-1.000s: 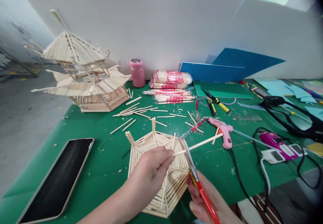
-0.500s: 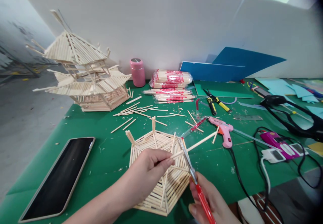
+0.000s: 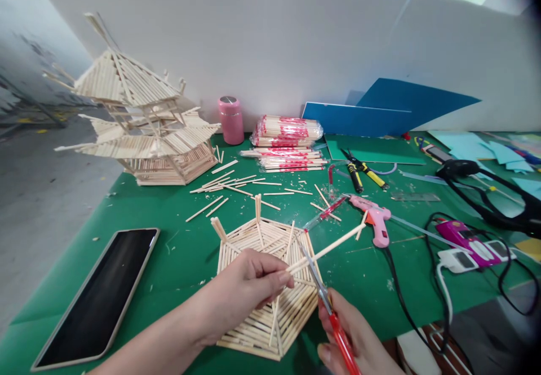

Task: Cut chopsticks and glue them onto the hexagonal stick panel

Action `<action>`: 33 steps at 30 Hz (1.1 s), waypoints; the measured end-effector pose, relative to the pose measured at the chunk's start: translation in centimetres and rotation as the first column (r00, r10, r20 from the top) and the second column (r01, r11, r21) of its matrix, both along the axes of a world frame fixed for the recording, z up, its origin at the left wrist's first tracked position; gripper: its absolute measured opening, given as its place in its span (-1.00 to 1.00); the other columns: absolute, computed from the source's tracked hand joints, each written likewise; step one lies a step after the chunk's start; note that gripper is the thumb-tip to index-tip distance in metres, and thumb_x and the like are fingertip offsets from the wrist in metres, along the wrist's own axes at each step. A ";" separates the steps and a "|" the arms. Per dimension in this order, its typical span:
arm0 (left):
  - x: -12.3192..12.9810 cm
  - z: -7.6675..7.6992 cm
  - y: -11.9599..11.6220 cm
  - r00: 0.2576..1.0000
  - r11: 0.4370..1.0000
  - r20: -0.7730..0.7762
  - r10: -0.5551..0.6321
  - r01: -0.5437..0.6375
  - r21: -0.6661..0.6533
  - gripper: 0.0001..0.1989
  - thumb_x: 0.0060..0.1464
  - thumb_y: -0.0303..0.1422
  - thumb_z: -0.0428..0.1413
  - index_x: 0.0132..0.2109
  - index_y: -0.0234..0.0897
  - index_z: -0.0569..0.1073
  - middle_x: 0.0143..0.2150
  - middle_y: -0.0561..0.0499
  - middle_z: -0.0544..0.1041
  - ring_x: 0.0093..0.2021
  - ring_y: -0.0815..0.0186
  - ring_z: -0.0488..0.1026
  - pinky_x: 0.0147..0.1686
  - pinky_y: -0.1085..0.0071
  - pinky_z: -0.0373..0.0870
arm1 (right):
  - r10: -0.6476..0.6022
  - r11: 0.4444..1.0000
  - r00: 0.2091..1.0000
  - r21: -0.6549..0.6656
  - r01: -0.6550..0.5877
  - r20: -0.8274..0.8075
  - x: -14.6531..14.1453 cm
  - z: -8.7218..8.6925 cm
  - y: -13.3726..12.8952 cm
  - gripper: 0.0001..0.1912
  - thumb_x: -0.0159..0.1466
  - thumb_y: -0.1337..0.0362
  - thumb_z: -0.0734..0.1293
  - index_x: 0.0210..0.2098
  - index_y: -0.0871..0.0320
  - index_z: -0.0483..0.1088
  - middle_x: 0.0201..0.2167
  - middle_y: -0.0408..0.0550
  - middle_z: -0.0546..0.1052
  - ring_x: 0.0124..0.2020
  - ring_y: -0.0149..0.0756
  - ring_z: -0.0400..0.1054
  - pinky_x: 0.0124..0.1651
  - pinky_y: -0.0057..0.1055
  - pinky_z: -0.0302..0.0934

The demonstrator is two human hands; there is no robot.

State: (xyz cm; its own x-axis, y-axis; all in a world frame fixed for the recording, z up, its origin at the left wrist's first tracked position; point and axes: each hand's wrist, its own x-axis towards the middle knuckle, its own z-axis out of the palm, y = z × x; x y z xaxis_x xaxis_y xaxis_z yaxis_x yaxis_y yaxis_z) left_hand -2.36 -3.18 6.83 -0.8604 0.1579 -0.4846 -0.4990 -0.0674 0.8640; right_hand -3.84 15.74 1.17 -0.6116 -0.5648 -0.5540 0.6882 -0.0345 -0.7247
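My left hand [image 3: 253, 285] pinches the near end of a long pale wooden stick [image 3: 338, 242], which points up and to the right. In my right hand [image 3: 353, 330] are red-handled scissors [image 3: 323, 296], whose blades cross the stick just right of my left fingers. Beneath both lies a many-sided panel of wooden sticks [image 3: 249, 338], with short upright stick posts [image 3: 258, 209] at its far edge. My left hand hides part of the panel.
A stick pagoda model [image 3: 147, 144] stands at the back left, a phone [image 3: 99, 296] at the left. Behind are loose sticks [image 3: 236, 186], wrapped stick bundles [image 3: 287, 133] and a pink flask [image 3: 230, 120]. A pink glue gun [image 3: 374, 217] and pliers [image 3: 361, 171] lie to the right.
The fingers of my left hand have shifted slightly down, and the scissor blades have moved slightly along the stick. Both hands keep their holds.
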 end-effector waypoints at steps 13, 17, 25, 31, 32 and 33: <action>-0.4 -1.1 0.2 0.989 0.980 0.003 0.150 -0.149 0.129 -0.77 -0.04 -0.26 0.06 -0.45 -0.39 0.40 -0.69 0.19 0.13 -0.65 0.54 -0.05 -0.64 0.49 -0.21 | 0.061 0.977 0.968 0.214 -0.009 -0.242 -0.8 0.9 0.7 -0.58 -0.21 0.20 0.45 -0.38 0.08 0.26 -0.49 -0.20 0.28 -0.46 -0.41 0.22 -0.39 -0.49 0.20; -0.3 -1.9 -0.3 0.945 0.914 -0.031 0.324 -0.305 0.268 -0.80 0.00 -0.30 0.05 -0.44 -0.39 0.38 -0.64 0.17 0.17 -0.64 0.55 -0.06 -0.63 0.49 -0.22 | 0.118 0.936 0.913 0.351 0.030 -0.392 -2.4 1.0 1.9 -0.63 -0.07 0.10 0.37 -0.32 0.08 0.24 -0.47 -0.16 0.32 -0.43 -0.36 0.28 -0.33 -0.43 0.25; 0.4 -3.7 0.8 0.934 0.882 0.096 0.344 -0.356 0.310 -0.77 -0.08 -0.26 0.11 -0.42 -0.40 0.39 -0.64 0.15 0.21 -0.67 0.58 -0.02 -0.62 0.49 -0.22 | 0.691 0.446 0.367 0.767 0.462 -0.623 -8.2 -3.1 7.4 -0.51 0.06 0.07 0.24 -0.10 0.23 0.22 -0.28 0.10 0.42 -0.35 -0.13 0.35 -0.31 -0.17 0.26; 0.1 -3.9 1.7 0.962 0.944 0.073 0.263 -0.272 0.188 -0.76 -0.04 -0.27 0.06 -0.44 -0.41 0.39 -0.66 0.15 0.23 -0.68 0.57 -0.04 -0.63 0.48 -0.26 | 0.671 0.568 -0.015 0.502 0.652 -0.741 -7.8 0.6 5.9 -0.68 0.11 0.20 0.25 -0.15 0.18 0.29 -0.19 0.06 0.39 -0.18 -0.15 0.27 -0.11 -0.21 0.15; 0.0 -3.8 1.8 0.970 0.959 0.069 0.231 -0.239 0.149 -0.76 -0.03 -0.27 0.05 -0.45 -0.42 0.39 -0.65 0.15 0.23 -0.68 0.57 -0.05 -0.63 0.47 -0.26 | 0.630 0.634 -0.101 0.434 0.641 -0.770 -7.6 1.5 4.8 -0.68 0.11 0.26 0.27 -0.13 0.16 0.29 -0.19 0.04 0.40 -0.16 -0.17 0.26 -0.10 -0.23 0.13; 0.0 -3.6 1.8 0.978 0.972 0.072 0.197 -0.205 0.113 -0.75 -0.03 -0.27 0.04 -0.46 -0.42 0.39 -0.65 0.14 0.24 -0.68 0.57 -0.06 -0.63 0.47 -0.27 | 0.597 0.704 -0.216 0.374 0.604 -0.773 -7.5 2.4 3.7 -0.69 0.10 0.29 0.28 -0.13 0.12 0.31 -0.19 0.00 0.41 -0.15 -0.18 0.25 -0.09 -0.23 0.10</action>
